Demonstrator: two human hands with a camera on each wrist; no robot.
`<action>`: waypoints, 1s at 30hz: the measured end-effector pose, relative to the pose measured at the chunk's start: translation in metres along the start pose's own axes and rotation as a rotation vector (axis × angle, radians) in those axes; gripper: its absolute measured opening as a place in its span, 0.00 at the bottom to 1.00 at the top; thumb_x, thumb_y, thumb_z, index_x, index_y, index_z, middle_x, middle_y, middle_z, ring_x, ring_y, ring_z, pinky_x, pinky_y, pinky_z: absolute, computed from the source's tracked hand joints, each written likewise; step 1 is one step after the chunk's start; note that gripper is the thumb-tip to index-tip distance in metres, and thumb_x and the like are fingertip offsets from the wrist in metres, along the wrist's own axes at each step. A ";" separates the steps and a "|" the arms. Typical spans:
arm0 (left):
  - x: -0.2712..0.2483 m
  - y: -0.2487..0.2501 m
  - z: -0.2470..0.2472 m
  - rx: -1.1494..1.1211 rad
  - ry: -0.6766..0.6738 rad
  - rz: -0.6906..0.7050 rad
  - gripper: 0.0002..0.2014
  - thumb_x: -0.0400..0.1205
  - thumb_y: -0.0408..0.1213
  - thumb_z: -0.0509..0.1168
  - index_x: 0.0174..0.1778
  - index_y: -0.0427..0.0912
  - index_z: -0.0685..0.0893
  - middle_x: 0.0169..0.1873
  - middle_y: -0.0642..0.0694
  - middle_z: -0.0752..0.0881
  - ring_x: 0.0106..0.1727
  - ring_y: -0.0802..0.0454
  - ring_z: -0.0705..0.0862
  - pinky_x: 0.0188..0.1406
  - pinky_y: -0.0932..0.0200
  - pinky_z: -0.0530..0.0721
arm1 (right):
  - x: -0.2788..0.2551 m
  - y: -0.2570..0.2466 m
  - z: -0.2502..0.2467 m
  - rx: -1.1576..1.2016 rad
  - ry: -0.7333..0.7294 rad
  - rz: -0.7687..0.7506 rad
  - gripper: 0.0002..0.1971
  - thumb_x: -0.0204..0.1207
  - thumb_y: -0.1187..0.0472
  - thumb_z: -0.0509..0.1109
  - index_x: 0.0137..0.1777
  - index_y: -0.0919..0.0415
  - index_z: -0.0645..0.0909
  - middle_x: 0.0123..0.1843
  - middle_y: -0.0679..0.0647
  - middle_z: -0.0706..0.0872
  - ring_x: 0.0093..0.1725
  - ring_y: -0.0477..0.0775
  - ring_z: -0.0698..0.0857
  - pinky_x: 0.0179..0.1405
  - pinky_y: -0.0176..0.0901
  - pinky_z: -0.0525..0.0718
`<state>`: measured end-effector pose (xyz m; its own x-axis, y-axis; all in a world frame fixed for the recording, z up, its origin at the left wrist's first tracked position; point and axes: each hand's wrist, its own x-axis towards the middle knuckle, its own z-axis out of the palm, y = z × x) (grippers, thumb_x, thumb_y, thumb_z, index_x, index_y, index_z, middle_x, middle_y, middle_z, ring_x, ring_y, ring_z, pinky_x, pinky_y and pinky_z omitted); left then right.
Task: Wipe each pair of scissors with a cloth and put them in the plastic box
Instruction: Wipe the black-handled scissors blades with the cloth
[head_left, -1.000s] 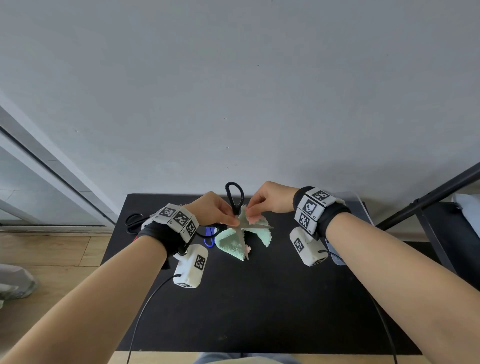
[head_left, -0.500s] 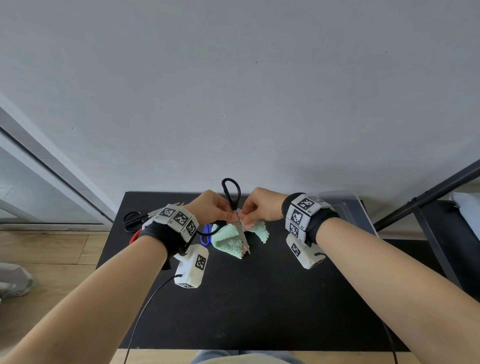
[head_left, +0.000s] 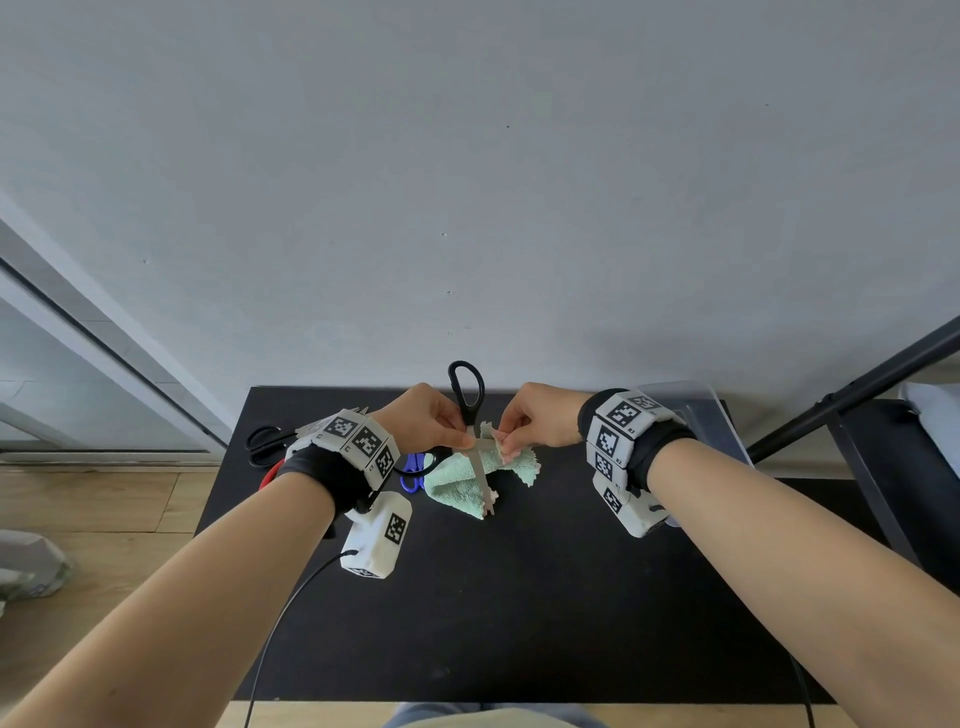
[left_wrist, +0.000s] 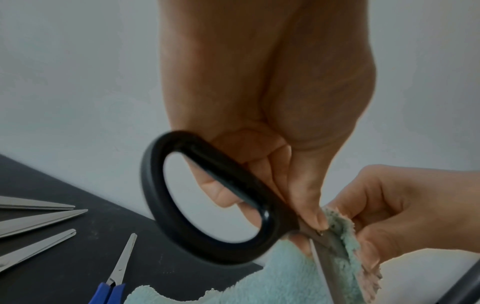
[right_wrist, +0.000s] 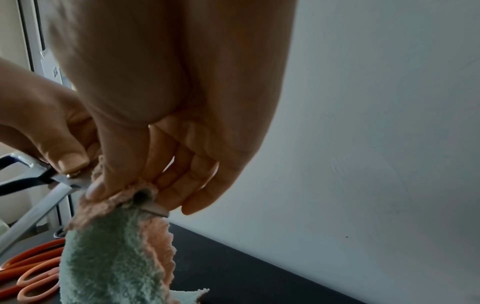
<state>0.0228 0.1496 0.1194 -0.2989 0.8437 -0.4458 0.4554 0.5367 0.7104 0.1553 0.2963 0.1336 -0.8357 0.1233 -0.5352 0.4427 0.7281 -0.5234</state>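
Observation:
My left hand (head_left: 462, 439) grips black-handled scissors (head_left: 466, 387) near the pivot, handle loop up and blades spread apart. One blade (head_left: 485, 488) points down toward me. The other blade runs to the right and is wrapped in a green and pink cloth (head_left: 462, 480), which my right hand (head_left: 506, 441) pinches around it just beside the pivot. In the right wrist view the blade tip (right_wrist: 157, 210) pokes out of the cloth (right_wrist: 111, 267) below my fingers. In the left wrist view the handle loop (left_wrist: 207, 205) fills the middle. The clear plastic box (head_left: 691, 415) stands at the back right.
The black table (head_left: 519, 597) carries more scissors at its left: a black pair (head_left: 265, 441), a red pair (head_left: 270, 475) and a blue pair (head_left: 413, 467). A wall rises behind the table. A dark metal frame (head_left: 857, 395) stands to the right.
My right hand slid the cloth leftward along the blade, from near its tip up to the pivot. The left hand kept its hold on the scissors.

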 end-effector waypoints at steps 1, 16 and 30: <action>0.000 0.001 0.000 0.002 -0.003 0.003 0.06 0.75 0.38 0.74 0.38 0.38 0.90 0.32 0.46 0.84 0.36 0.53 0.77 0.36 0.67 0.74 | 0.000 0.000 0.000 -0.004 -0.002 0.003 0.13 0.74 0.55 0.74 0.54 0.63 0.88 0.40 0.50 0.83 0.39 0.48 0.77 0.41 0.38 0.74; -0.003 0.001 0.000 0.053 -0.040 0.013 0.07 0.76 0.38 0.73 0.41 0.36 0.91 0.34 0.46 0.85 0.36 0.57 0.78 0.43 0.64 0.78 | -0.002 0.006 0.001 -0.033 -0.037 0.014 0.14 0.73 0.53 0.75 0.55 0.60 0.88 0.33 0.42 0.80 0.33 0.42 0.75 0.33 0.33 0.71; -0.007 0.000 0.000 0.048 -0.067 0.003 0.08 0.76 0.39 0.73 0.43 0.37 0.92 0.37 0.45 0.86 0.39 0.56 0.79 0.48 0.59 0.80 | -0.001 0.015 0.001 -0.065 -0.080 0.038 0.15 0.73 0.52 0.75 0.53 0.62 0.89 0.48 0.56 0.90 0.41 0.47 0.81 0.40 0.36 0.75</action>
<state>0.0251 0.1438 0.1230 -0.2417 0.8434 -0.4799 0.4964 0.5324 0.6857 0.1633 0.3066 0.1263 -0.7887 0.0996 -0.6067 0.4496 0.7665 -0.4586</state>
